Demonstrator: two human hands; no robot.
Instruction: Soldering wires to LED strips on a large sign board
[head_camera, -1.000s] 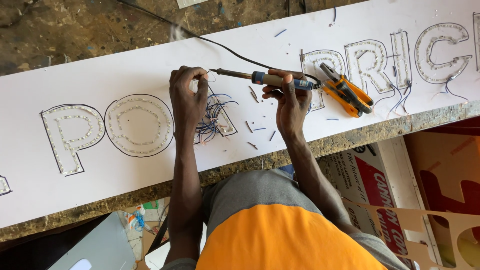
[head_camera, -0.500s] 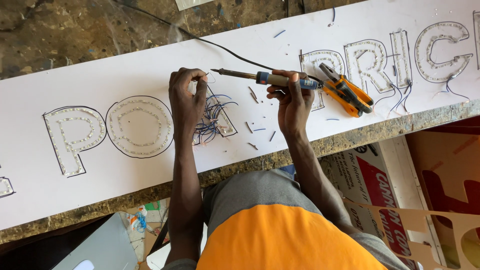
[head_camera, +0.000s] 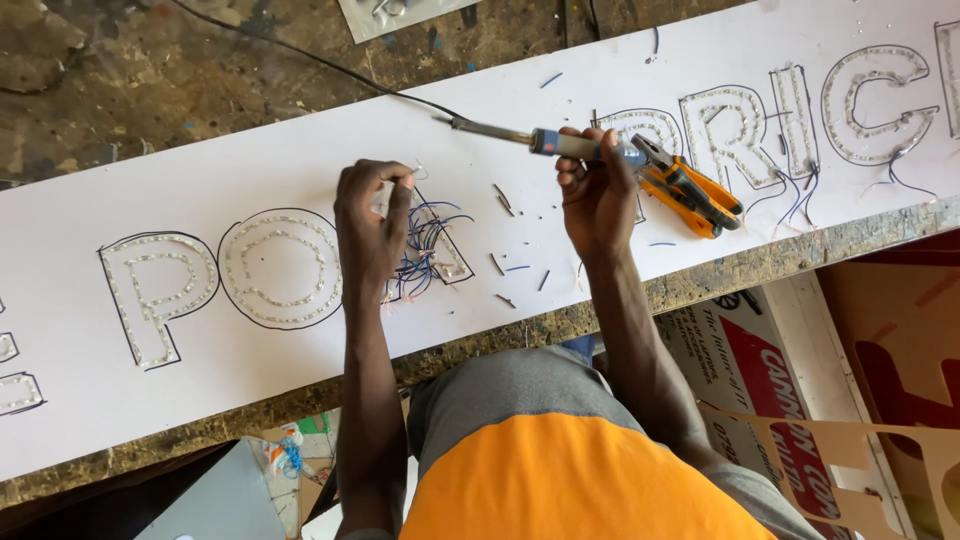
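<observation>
The soldering iron (head_camera: 560, 143) lies almost level above the white sign board (head_camera: 250, 170), its metal tip pointing toward the person's left hand and its black cord (head_camera: 330, 65) trailing away across the board and onto the rough tabletop (head_camera: 120, 70). The right hand (head_camera: 597, 190) has its grip closed around the iron's pale handle, fingers curled over it. The left hand (head_camera: 372, 225) rests over a tangle of thin blue and dark wires (head_camera: 425, 240) on the board; its fingertips are pinched together on something small and thin near the top of the tangle, though what exactly they pinch is too small to tell. Under and beside that hand sit letter outlines filled with rows of tiny lights (head_camera: 270, 265), 2 of them to the left of the hand and more letters further along past the right hand. Just beside the right hand, orange-and-black pliers (head_camera: 690, 190) lie on the board, touching one of the letters. Short snippets of wire (head_camera: 520, 268) are scattered on the board between the 2 hands. Below the tabletop edge the person's grey and orange shirt (head_camera: 560, 470) shows, with cardboard boxes (head_camera: 760, 370) on the floor to the right.
</observation>
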